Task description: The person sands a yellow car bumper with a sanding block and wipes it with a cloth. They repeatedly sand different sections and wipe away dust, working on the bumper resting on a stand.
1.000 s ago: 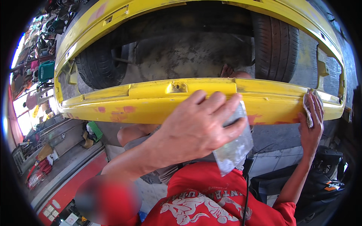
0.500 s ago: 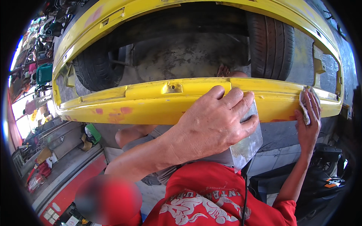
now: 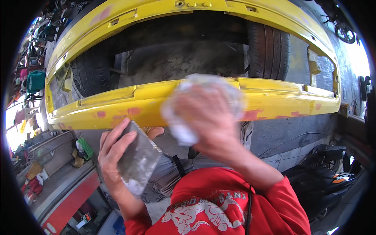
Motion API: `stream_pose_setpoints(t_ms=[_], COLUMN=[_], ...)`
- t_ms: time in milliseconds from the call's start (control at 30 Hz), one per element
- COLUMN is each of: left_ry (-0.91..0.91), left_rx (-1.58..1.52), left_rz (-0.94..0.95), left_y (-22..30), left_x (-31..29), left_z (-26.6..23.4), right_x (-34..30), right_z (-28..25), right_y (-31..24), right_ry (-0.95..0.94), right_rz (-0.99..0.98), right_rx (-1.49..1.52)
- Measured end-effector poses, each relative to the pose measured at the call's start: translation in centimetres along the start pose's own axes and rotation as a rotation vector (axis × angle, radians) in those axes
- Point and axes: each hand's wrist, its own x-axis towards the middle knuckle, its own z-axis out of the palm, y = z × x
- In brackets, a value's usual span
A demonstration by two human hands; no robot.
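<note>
A yellow car bumper [image 3: 156,117] stretches across in front of me, with dull red patches along its lower face. My left hand [image 3: 111,156] is closed on a flat grey rectangular plate [image 3: 139,160] with whitish smears, tilted just below the bumper's lower edge left of the middle. At the middle of the bumper, my right hand [image 3: 207,113] presses a crumpled white cloth [image 3: 182,131] against the lower bar. Motion smears that hand and the cloth, so single fingers are hard to make out.
Behind the lower bar are two black tires [image 3: 270,51]. A black motorcycle [image 3: 325,168] stands at the lower right. On the left lie a green basket [image 3: 84,149] and cluttered shelves; a red-edged cabinet [image 3: 74,199] is at the lower left.
My left hand has drawn back to the left with the plate, away from the bumper's middle. My right hand and the cloth have swept from the bumper's right end to its middle.
</note>
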Motion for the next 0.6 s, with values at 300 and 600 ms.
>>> stream_pose_setpoints(t_ms=[300,600], left_ry=[0.095,-0.100], left_rx=[-0.113,-0.022], left_rz=[-0.013,0.144], left_y=[-1.8,-2.2], left_x=[-3.2,-0.3], left_z=[-0.2,0.4], right_x=[-4.2,-8.1], right_z=[-2.2,-8.0], right_y=[2.8,6.7], right_ry=[0.027,0.193], right_rz=[0.078,0.247], right_rx=[-0.365,-0.619])
